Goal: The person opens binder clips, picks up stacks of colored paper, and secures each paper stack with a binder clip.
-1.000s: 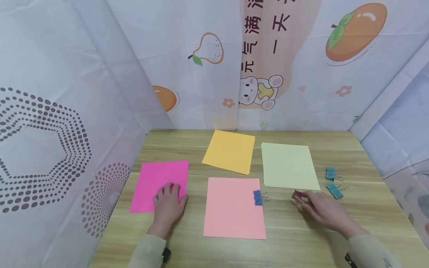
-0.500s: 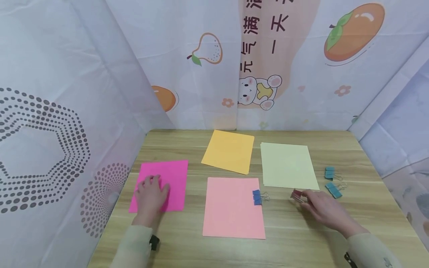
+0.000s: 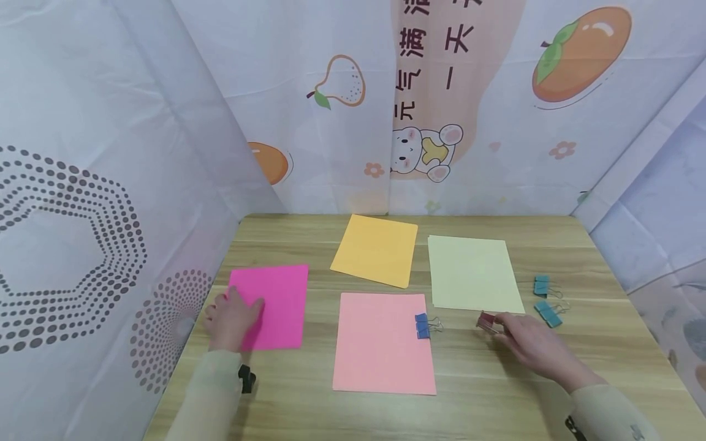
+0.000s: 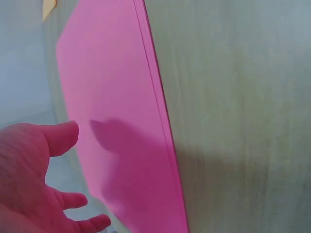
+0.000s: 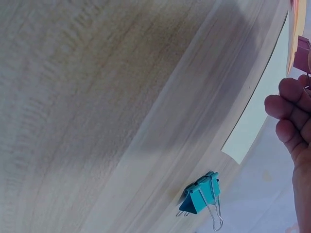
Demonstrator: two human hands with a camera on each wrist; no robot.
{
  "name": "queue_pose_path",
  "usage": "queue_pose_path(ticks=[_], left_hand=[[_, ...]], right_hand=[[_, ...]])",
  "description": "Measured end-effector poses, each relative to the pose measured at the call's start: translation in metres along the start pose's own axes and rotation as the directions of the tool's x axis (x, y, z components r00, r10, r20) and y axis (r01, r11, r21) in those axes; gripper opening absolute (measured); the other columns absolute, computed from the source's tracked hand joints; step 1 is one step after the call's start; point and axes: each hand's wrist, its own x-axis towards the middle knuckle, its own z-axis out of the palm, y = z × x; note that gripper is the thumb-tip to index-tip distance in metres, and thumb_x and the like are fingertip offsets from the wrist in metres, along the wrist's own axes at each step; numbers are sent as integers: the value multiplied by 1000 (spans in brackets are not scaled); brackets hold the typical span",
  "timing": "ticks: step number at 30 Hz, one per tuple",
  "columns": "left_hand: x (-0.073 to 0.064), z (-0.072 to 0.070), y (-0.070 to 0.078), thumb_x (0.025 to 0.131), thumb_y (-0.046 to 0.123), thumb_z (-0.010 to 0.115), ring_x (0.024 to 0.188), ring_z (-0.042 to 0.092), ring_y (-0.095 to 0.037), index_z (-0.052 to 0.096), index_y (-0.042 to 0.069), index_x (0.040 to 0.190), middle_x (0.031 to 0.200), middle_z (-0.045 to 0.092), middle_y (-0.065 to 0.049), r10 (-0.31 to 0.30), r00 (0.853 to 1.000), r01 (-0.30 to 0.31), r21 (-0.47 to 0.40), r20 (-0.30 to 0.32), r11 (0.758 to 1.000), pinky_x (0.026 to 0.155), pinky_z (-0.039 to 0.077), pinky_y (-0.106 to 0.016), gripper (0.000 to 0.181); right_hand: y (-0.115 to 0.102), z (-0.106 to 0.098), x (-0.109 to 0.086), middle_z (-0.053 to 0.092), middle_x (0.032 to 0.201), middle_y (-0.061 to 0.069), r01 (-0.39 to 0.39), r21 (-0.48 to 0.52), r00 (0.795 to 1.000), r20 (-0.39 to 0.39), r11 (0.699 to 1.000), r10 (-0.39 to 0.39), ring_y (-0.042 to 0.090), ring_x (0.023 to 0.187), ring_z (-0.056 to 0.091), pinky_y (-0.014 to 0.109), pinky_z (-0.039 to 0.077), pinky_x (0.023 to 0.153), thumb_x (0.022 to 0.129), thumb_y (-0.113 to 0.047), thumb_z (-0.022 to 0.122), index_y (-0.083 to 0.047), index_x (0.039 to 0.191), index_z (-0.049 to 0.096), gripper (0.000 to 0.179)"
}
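Observation:
A stack of magenta square paper (image 3: pixel 281 306) lies at the left of the table. My left hand (image 3: pixel 228 321) is at its left edge, thumb over the sheets and the other fingers beyond the side. In the left wrist view the thumb and fingers (image 4: pixel 63 138) are spread apart, and the hand's shadow falls on the paper. My right hand (image 3: pixel 537 346) pinches a dark red binder clip (image 3: pixel 486 321) by its wire handles, below the pale green paper (image 3: pixel 477 275). Part of that clip (image 5: pixel 302 53) shows at the edge of the right wrist view.
Pink paper (image 3: pixel 380 355) with a blue binder clip (image 3: pixel 422 326) on its right edge lies mid-table. Orange paper (image 3: pixel 376 251) is behind it. Two teal binder clips (image 3: pixel 548 313) sit at the right. Printed curtains (image 3: pixel 342 153) enclose the table's back and sides.
My left hand has slid left across the magenta paper, from its lower right part to its left edge. The right hand stays in place with the dark red clip.

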Motion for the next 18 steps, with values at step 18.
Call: queue_pose_path(ticks=[18], left_hand=[[5, 6, -9, 88, 60, 67, 122, 33, -67, 16, -20, 148, 134, 28, -51, -56, 998, 56, -18, -30, 998, 98, 33, -75, 111]], right_hand=[[-1, 0, 1, 63, 85, -9, -4, 3, 1000, 0, 1000, 4, 13, 80, 63, 40, 53, 69, 88, -14, 79, -12, 119, 62, 36]])
